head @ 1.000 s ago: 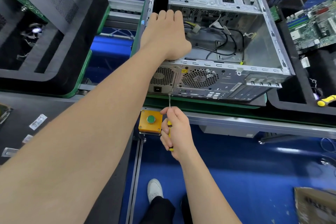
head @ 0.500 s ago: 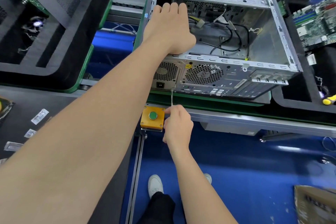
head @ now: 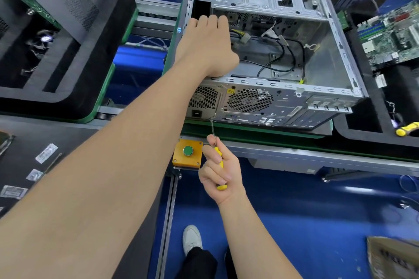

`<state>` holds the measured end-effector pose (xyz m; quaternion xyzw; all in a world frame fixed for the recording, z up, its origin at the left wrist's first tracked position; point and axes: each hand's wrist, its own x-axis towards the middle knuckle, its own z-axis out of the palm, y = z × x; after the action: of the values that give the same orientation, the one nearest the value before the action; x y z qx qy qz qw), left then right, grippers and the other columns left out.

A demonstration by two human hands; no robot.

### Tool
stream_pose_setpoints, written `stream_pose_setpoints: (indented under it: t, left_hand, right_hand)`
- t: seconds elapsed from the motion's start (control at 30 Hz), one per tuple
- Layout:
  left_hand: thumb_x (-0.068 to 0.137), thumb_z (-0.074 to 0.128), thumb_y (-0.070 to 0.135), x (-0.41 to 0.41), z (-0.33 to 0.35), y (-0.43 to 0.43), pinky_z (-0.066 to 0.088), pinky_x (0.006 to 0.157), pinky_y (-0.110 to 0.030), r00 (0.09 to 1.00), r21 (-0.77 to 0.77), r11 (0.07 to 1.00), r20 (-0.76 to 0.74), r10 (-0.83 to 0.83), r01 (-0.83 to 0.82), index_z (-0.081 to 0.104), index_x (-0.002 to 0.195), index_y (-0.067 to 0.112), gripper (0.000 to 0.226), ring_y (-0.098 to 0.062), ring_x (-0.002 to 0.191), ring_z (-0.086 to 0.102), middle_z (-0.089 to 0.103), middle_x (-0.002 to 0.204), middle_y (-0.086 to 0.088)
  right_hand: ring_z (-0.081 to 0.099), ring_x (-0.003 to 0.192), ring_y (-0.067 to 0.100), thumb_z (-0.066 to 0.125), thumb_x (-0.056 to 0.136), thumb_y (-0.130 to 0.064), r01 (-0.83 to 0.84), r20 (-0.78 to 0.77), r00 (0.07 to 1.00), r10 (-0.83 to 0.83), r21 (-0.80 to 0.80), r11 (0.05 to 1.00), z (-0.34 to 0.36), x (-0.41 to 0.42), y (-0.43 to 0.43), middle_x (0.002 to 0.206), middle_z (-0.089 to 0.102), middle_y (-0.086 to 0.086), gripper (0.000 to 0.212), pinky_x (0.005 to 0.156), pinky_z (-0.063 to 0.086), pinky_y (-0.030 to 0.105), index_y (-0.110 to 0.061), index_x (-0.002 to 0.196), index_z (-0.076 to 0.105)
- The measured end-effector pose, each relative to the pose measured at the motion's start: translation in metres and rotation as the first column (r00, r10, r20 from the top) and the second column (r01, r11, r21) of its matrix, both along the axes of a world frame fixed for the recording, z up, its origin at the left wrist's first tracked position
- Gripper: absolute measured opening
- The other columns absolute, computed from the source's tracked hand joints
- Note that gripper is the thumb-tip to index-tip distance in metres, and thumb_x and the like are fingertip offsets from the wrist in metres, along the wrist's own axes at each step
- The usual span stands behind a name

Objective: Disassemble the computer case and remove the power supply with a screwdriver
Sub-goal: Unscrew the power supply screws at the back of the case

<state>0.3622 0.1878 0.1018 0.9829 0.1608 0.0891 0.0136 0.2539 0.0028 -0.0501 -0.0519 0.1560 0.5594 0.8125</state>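
Yellow screwdriver (head: 219, 154), second screwdriver (head: 407, 128), one case (head: 249, 102)

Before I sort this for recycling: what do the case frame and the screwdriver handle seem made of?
Case frame: bare sheet metal, likely steel; dull silver, with stamped slots and folded edges. Screwdriver handle: smooth yellow, probably plastic, mostly hidden in the right hand; its thin shaft looks like shiny metal.
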Motion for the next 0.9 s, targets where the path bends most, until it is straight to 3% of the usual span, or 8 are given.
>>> stream_pose_setpoints:
  t: [0.13, 0.3, 0.4, 0.47, 0.53, 0.6, 0.8, 0.9]
  left_hand:
    - [0.084, 0.049, 0.039, 0.000, 0.000, 0.000, 0.032, 0.099, -0.045, 1.000, -0.011, 1.000, 0.007, 0.002, -0.002, 0.044, 0.124, 0.008, 0.050, -0.033, 0.114, 0.045, 0.051, 0.125, -0.014]
    - [0.085, 0.048, 0.038, 0.001, 0.000, -0.001, 0.032, 0.100, -0.045, 1.000, -0.002, 1.000, 0.009, 0.006, -0.006, 0.044, 0.123, 0.008, 0.049, -0.033, 0.114, 0.045, 0.051, 0.124, -0.013]
    - [0.085, 0.048, 0.038, 0.000, 0.000, -0.001, 0.032, 0.100, -0.045, 1.000, 0.002, 1.000, 0.008, 0.006, -0.006, 0.044, 0.123, 0.008, 0.048, -0.034, 0.114, 0.045, 0.051, 0.124, -0.013]
    - [0.086, 0.048, 0.038, -0.001, 0.001, -0.002, 0.032, 0.100, -0.045, 1.000, 0.004, 1.000, 0.005, 0.005, -0.005, 0.044, 0.124, 0.008, 0.048, -0.034, 0.114, 0.045, 0.051, 0.125, -0.013]
    - [0.086, 0.048, 0.038, -0.001, 0.001, -0.002, 0.032, 0.100, -0.045, 1.000, 0.004, 1.000, 0.004, 0.004, -0.004, 0.044, 0.124, 0.008, 0.048, -0.034, 0.115, 0.045, 0.050, 0.125, -0.013]
    - [0.086, 0.048, 0.038, -0.001, 0.001, -0.002, 0.032, 0.101, -0.045, 1.000, -0.004, 1.000, 0.000, 0.005, -0.005, 0.044, 0.124, 0.009, 0.049, -0.033, 0.115, 0.045, 0.050, 0.125, -0.013]
    - [0.085, 0.048, 0.038, -0.002, 0.002, -0.001, 0.032, 0.100, -0.045, 1.000, -0.020, 1.000, -0.013, -0.006, 0.006, 0.044, 0.125, 0.008, 0.050, -0.033, 0.114, 0.045, 0.051, 0.124, -0.013]
    - [0.084, 0.049, 0.038, -0.002, 0.004, -0.003, 0.032, 0.099, -0.045, 1.000, -0.036, 0.999, -0.003, 0.000, 0.000, 0.044, 0.123, 0.008, 0.049, -0.033, 0.113, 0.046, 0.051, 0.123, -0.013]
  right_hand:
    - [0.024, 0.030, 0.009, 0.041, 0.113, -0.023, 0.054, 0.028, 0.998, -0.052, -0.064, 0.996, 0.001, -0.002, 0.004, 0.062, 0.047, 0.004, 0.029, 0.028, 0.025, 0.020, -0.004, 0.110, 0.063]
    - [0.026, 0.030, 0.012, 0.046, 0.112, -0.029, 0.159, 0.466, 0.875, 0.130, -0.529, 0.833, 0.005, 0.003, 0.004, 0.065, 0.050, 0.007, 0.029, 0.031, 0.025, 0.020, -0.008, 0.108, 0.065]
    - [0.031, 0.033, 0.021, 0.036, 0.113, -0.028, 0.349, 0.658, 0.676, 0.332, -0.682, 0.642, 0.009, -0.003, 0.012, 0.066, 0.054, 0.011, 0.033, 0.036, 0.030, 0.024, -0.015, 0.099, 0.063]
    - [0.043, 0.041, 0.027, 0.032, 0.111, -0.028, 0.527, 0.680, 0.448, 0.580, -0.725, 0.443, 0.012, -0.007, 0.018, 0.067, 0.060, 0.011, 0.031, 0.033, 0.033, 0.029, -0.022, 0.093, 0.056]
    - [0.049, 0.052, 0.025, 0.032, 0.112, -0.027, 0.705, 0.518, 0.209, 0.830, -0.668, 0.240, 0.011, -0.007, 0.021, 0.070, 0.057, 0.009, 0.023, 0.036, 0.036, 0.035, -0.022, 0.094, 0.046]
    - [0.047, 0.054, 0.019, 0.036, 0.112, -0.025, 0.815, 0.341, 0.090, 0.936, -0.565, 0.127, 0.008, -0.011, 0.024, 0.068, 0.049, 0.002, 0.016, 0.043, 0.032, 0.032, -0.022, 0.097, 0.038]
    - [0.055, 0.061, 0.025, 0.035, 0.112, -0.031, 0.806, 0.514, 0.166, 0.841, -0.563, 0.185, 0.007, -0.012, 0.025, 0.071, 0.059, 0.005, 0.027, 0.046, 0.039, 0.037, -0.018, 0.096, 0.053]
    - [0.053, 0.046, 0.024, 0.042, 0.103, -0.027, 0.598, 0.608, 0.419, 0.674, -0.744, 0.298, 0.013, -0.003, 0.018, 0.067, 0.061, 0.007, 0.035, 0.039, 0.042, 0.035, -0.014, 0.081, 0.066]
